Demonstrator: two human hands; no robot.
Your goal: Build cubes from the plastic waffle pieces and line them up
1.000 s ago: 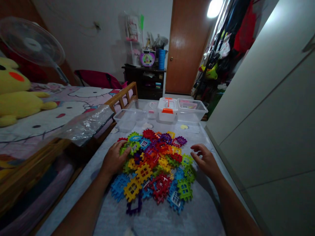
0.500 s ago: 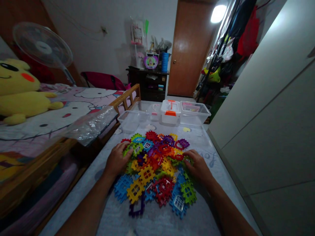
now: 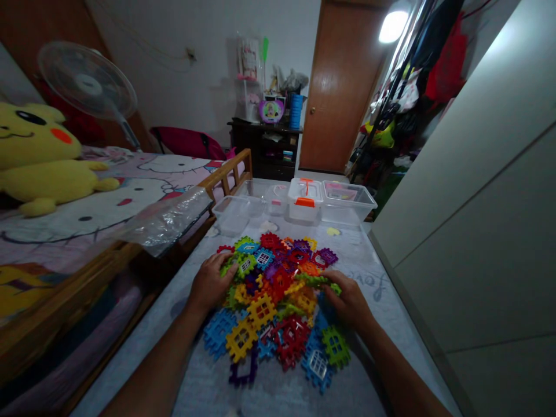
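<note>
A heap of colourful plastic interlocking building blocks (image 3: 263,310), flat squares with notched edges and window cutouts, lies on the bed sheet. At its left edge my left hand (image 3: 212,282) rests with fingers apart, touching a green block (image 3: 245,264). My right hand (image 3: 348,300), at the right side, pinches another green block (image 3: 317,281), tilted so it shows nearly edge-on. Below that hand lie a blue block (image 3: 318,364) and a green window block (image 3: 336,346). A dark purple frame block (image 3: 243,373) lies nearest me.
Behind the heap stand clear plastic bins (image 3: 347,202) and a lidded box with orange latches (image 3: 305,202). A wooden bed rail (image 3: 226,174) runs along the left, with plastic wrap (image 3: 174,217) over it. A pale cabinet (image 3: 469,231) borders the right.
My right hand has taken hold of a green block and tilted it up from the heap. My left hand stays at the left edge. The view has shifted slightly.
</note>
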